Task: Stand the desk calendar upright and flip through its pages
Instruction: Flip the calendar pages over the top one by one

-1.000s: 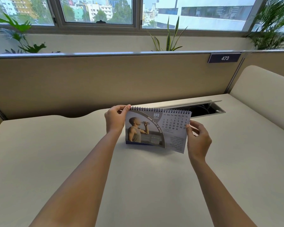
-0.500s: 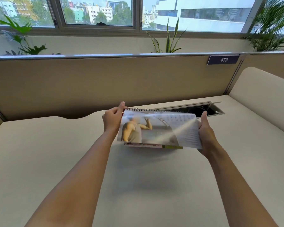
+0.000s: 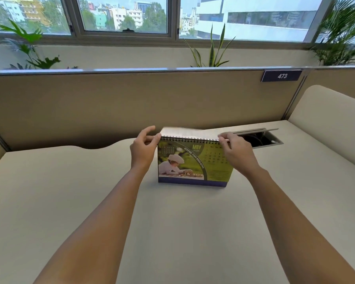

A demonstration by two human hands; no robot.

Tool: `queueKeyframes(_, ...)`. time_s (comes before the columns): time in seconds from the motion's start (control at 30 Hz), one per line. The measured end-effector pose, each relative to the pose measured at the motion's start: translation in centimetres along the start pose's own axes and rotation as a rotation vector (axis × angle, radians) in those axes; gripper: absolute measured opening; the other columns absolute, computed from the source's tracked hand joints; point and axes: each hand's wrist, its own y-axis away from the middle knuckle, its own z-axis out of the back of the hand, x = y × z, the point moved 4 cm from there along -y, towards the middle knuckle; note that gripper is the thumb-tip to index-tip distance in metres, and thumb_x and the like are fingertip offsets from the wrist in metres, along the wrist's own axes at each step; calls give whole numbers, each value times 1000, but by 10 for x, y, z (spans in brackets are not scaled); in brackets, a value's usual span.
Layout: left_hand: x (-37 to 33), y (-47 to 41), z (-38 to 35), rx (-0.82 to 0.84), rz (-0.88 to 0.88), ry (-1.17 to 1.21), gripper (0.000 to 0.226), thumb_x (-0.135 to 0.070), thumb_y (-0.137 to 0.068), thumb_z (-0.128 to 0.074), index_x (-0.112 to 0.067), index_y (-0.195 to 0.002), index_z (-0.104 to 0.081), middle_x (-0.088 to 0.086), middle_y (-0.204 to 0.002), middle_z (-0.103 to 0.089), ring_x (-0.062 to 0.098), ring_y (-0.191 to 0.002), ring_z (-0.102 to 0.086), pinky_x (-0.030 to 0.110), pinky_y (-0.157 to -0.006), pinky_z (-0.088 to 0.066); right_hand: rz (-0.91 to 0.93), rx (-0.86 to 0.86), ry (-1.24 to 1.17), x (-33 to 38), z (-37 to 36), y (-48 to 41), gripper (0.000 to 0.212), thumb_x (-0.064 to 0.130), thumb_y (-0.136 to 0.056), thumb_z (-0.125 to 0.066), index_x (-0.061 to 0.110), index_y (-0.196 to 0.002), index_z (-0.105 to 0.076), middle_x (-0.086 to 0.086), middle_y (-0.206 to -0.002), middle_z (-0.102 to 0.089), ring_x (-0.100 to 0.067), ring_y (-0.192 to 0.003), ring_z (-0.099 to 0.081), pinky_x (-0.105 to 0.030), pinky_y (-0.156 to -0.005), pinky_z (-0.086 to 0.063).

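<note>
The desk calendar (image 3: 189,167) stands upright on the beige desk (image 3: 172,232), spiral binding on top, showing a green May page with a child at a chessboard. My left hand (image 3: 142,150) pinches the calendar's top left corner at the spiral. My right hand (image 3: 237,153) holds the turned page (image 3: 189,132) at the top right; that page lies nearly flat over the binding, blurred, and the hand covers part of the date grid.
An open cable hatch (image 3: 258,138) with a raised lid sits just behind and right of the calendar. A tan partition (image 3: 111,103) with a "473" label (image 3: 282,76) closes the back; a padded divider (image 3: 332,124) stands at right. Plants line the window sill.
The April page has been lifted by my right hand and swung up over the spiral, exposing the May page. My left hand stayed at the top left corner.
</note>
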Motion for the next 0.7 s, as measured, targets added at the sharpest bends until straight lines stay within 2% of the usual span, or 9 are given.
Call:
queueKeyframes(0.13, 0, 0, -2, 22, -65, -42, 29, -26, -89, -60, -15, -115, -65, 4, -93, -69, 11, -87, -60, 25, -78, -51, 10, 38, 55, -9, -10, -5, 37, 38, -100, -31, 14, -108, -58, -5, -105, -62, -25, -102, -54, -47, -90, -44)
queueKeyframes(0.23, 1, 1, -4, 30, -78, -55, 23, -26, -88, -61, -11, -104, -70, 9, -99, -72, 12, -86, -60, 31, -78, -54, 27, 39, 46, -11, -13, -7, 38, 38, -100, -29, 13, -108, -57, -6, -105, -60, -21, -99, -47, -43, -88, -42)
queueKeyframes(0.37, 1, 0, -4, 14, -77, -79, 24, -26, -88, -62, -7, -100, -70, 13, -97, -72, 15, -85, -61, 29, -74, -52, 25, 14, 6, -14, -17, -8, 39, 38, -100, -31, 11, -111, -58, -6, -109, -57, -18, -100, -41, -34, -88, -36)
queueKeyframes(0.47, 0, 0, -5, 3, -81, -106, 27, -27, -88, -61, -5, -101, -70, 14, -98, -71, 15, -87, -60, 18, -67, -47, -56, -106, -176, -19, -18, -1, 37, 42, -96, -43, 14, -114, -58, -3, -114, -50, -19, -112, -42, -26, -89, -33)
queueKeyframes(0.53, 0, 0, -5, -16, -92, -137, 29, -28, -88, -61, -4, -101, -69, 15, -101, -70, 14, -86, -58, 11, -61, -42, -123, -231, -296, -25, -18, 8, 39, 42, -92, -52, 14, -120, -55, -3, -120, -48, -14, -113, -41, -24, -89, -34)
queueKeyframes(0.63, -1, 0, -5, -40, -96, -161, 30, -29, -87, -62, -3, -99, -69, 16, -102, -68, 13, -84, -56, 11, -60, -40, -195, -378, -389, -33, -22, 28, 41, 31, -90, -59, 13, -125, -49, -6, -121, -49, -13, -105, -46, -24, -85, -43)
queueKeyframes(0.7, -1, 0, -5, -35, -99, -166, 30, -29, -87, -62, -3, -99, -69, 16, -100, -70, 13, -84, -57, 14, -61, -41, -260, -417, -459, -39, -28, 40, 39, 24, -90, -61, 13, -125, -48, -8, -121, -54, -15, -101, -52, -27, -80, -49)
